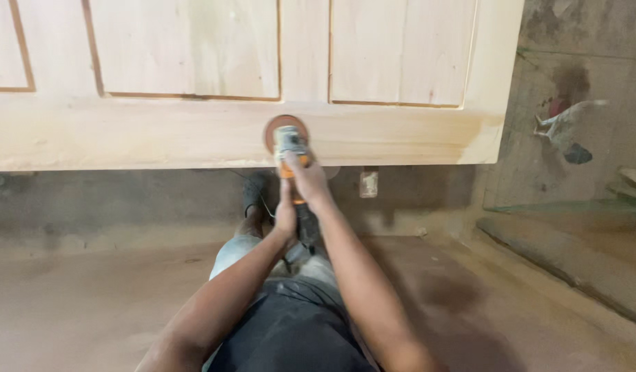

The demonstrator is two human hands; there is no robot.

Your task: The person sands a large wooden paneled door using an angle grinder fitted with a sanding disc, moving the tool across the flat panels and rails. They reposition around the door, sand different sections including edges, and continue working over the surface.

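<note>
A pale wooden panelled door lies flat in front of me, its near rail running across the view. An angle grinder with an orange and grey body and a brown sanding disc rests on that rail near the middle. My right hand is wrapped around the grinder's body just behind the head. My left hand grips the rear of the handle, closer to me. Both arms reach forward over my dark shorts and light trouser leg.
The dusty concrete floor spreads below the door. My shoe stands under the door's edge. A small pale block lies beneath the door. Debris and a glass sheet lie at the right.
</note>
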